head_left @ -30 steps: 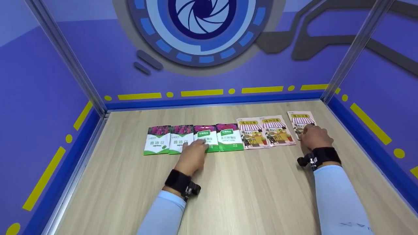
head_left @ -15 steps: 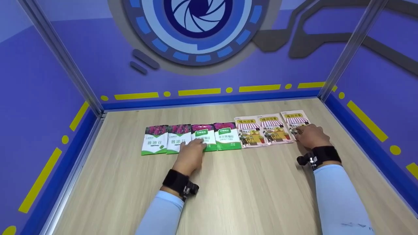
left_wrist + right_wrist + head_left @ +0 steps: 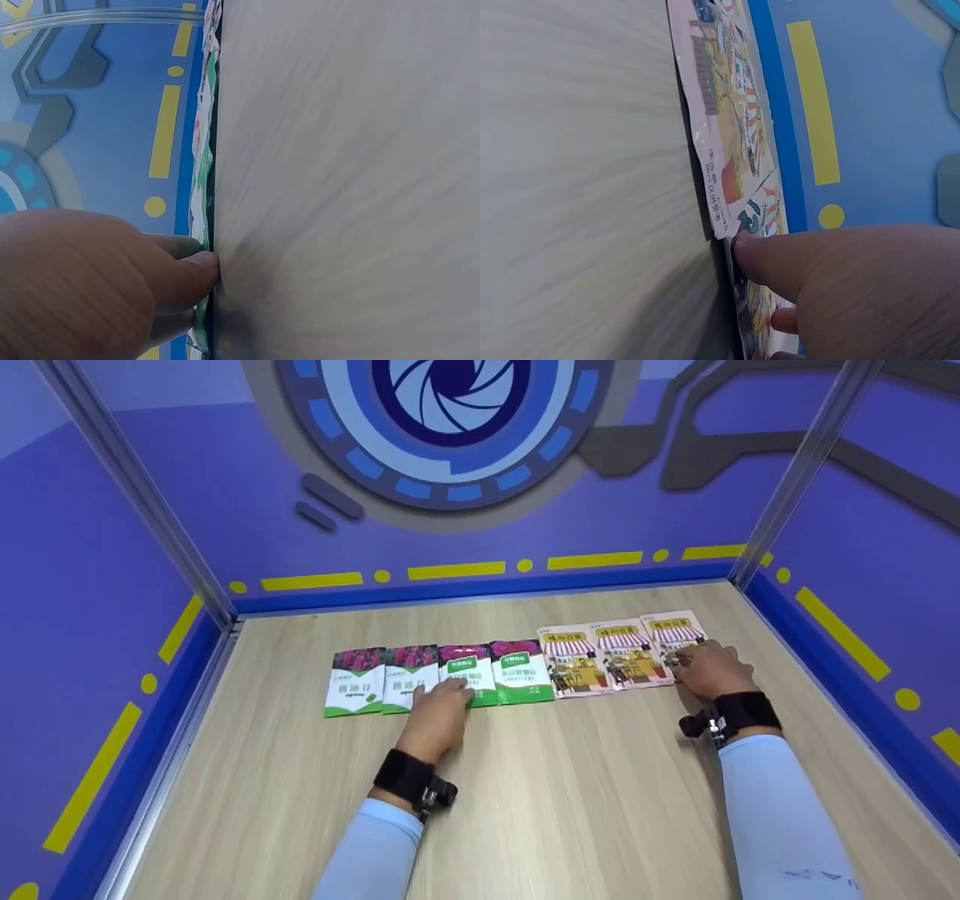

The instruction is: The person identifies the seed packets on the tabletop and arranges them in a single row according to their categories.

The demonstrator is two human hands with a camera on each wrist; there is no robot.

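Seed packets lie flat in one row on the wooden table. Two white-and-green packets with pink flower spikes [image 3: 354,682] form the left end, then two green-labelled impatiens packets [image 3: 523,671]. Three pink packets with striped awnings [image 3: 626,654] make up the right part. My left hand [image 3: 437,720] rests its fingertips on the lower edges of the second and third packets from the left. With its thumb and fingers, my right hand [image 3: 716,671] presses on the rightmost pink packet [image 3: 673,631], covering its lower right corner. In the right wrist view the thumb touches where two pink packets [image 3: 739,142] meet.
The table [image 3: 555,795] is enclosed by printed blue-purple panels at the back [image 3: 427,540], left and right [image 3: 877,585]. Metal posts stand in the back corners. Each wrist wears a black strap [image 3: 409,778] with a small camera.
The rightmost pink packet has slid left under my right hand, closing the gap to its neighbour. My left hand has stayed on its packets. The head view has shifted slightly.
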